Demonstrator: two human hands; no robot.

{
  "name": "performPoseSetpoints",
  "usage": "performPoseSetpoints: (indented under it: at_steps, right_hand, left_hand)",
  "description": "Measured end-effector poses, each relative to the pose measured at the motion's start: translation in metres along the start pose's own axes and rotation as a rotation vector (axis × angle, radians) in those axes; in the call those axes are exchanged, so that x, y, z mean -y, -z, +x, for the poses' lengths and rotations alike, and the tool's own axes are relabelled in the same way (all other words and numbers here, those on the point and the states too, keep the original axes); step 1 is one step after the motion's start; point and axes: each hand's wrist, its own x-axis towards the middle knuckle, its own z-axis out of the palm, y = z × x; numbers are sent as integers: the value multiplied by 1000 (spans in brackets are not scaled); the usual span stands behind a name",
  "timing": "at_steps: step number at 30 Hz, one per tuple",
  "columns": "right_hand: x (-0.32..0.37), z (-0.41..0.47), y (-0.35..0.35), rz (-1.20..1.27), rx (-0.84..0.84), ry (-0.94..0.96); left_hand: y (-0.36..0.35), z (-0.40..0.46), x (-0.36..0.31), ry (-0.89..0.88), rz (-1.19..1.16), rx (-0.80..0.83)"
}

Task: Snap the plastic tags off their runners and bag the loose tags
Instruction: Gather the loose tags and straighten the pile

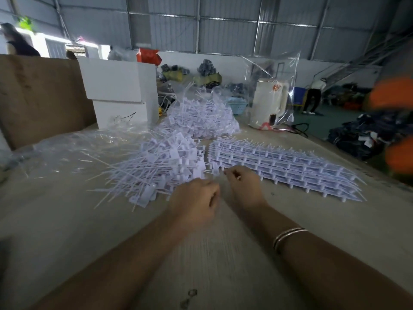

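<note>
Both the left hand [196, 198] and right hand [242, 183] curl, seemingly pinching light, brittle-looking tags [165, 166]; best gripped near the runners [281, 162].

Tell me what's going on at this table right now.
A person is working through white plastic tags at a table. Both hands, the left hand and the right hand, are curled close together at the near edge of a loose pile of tags, apparently pinching a small piece, though blur hides exactly what. A stack of tags on their runners lies to the right. A second heap of tags sits further back, with clear plastic bags spread at left.
</note>
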Motion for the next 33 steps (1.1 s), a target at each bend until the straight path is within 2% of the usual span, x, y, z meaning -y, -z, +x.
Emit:
performPoseSetpoints:
  at_steps: [4, 7, 10, 13, 16, 18, 21, 23, 26, 29, 31, 33]
  right_hand:
    - [-21, 42, 32, -508, 13, 174]
    - [-33, 68, 46, -742, 29, 100]
    - [-40, 81, 54, -935, 120, 74]
    - [-43, 85, 61, -945, 117, 146]
    - [-33, 87, 72, -791, -74, 238]
    - [-20, 87, 82, -722, -143, 277]
    - [0, 84, 94, -756, -170, 327]
    - [15, 79, 97, -779, -108, 335]
    - [33, 64, 91, -816, -11, 412]
    - [39, 48, 80, -905, 162, 506]
    - [31, 36, 70, -948, 314, 491]
    - [18, 25, 61, -917, 361, 504]
  left_hand:
    - [-15, 9, -16, 11, -40, 49]
    - [-27, 10, -17, 37, -82, 57]
    - [-33, 8, -13, 15, -82, 28]
    - [-36, 8, -14, -9, -6, -4]
    - [-37, 10, -15, 1, -3, -3]
    - [-36, 10, -15, 7, -14, -1]
    - [-36, 10, -15, 6, -31, -20]
    - [-35, 10, -15, 5, -87, -43]
    - [-29, 10, -17, 52, -287, -65]
    - [-20, 11, -19, 252, -703, -81]
    - [-13, 12, -18, 384, -981, -110]
    - [-10, 16, -15, 531, -1186, -81]
